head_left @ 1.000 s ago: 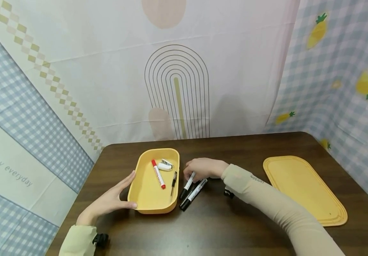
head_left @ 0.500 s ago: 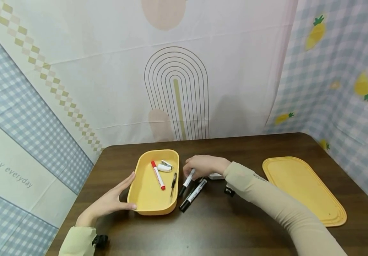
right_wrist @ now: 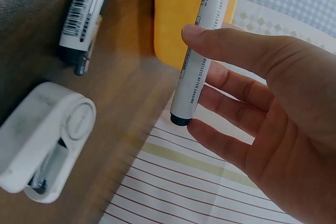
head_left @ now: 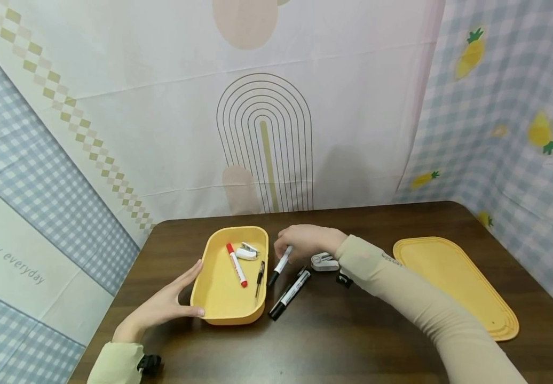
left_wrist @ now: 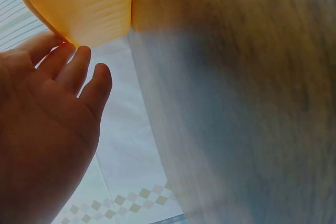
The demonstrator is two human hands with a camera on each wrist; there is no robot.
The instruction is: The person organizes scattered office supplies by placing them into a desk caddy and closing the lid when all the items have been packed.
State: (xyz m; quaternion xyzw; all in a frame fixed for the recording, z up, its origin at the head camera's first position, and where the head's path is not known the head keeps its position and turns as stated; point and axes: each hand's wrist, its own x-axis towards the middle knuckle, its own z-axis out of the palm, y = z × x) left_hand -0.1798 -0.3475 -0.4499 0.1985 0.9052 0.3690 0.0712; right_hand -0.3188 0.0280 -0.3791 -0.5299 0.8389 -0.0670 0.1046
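Note:
My right hand (head_left: 300, 240) pinches a white whiteboard marker (right_wrist: 202, 61) with a black cap between thumb and fingers, just right of the yellow plastic box (head_left: 223, 304). In the head view the marker's black end points down and left, close to the box wall. My left hand (head_left: 166, 304) rests against the box's left side, fingers and thumb spread along it. In the box lie a red-capped marker (head_left: 237, 265), a small white object with a metal part (head_left: 246, 253) and a slim black pen (head_left: 260, 280). Another black-and-white marker (head_left: 292, 294) lies on the table beside a dark pen-like item.
A small white stapler (head_left: 325, 262) sits on the table beneath the right wrist. Farther right lies a flat yellow lid (head_left: 449, 282). The dark wooden table (head_left: 334, 341) ends at a patterned cloth backdrop (head_left: 353, 106).
My right hand has risen slightly away with the marker, which has moved apart from the other marker. The white stapler has come into view. The left hand has stayed on the box.

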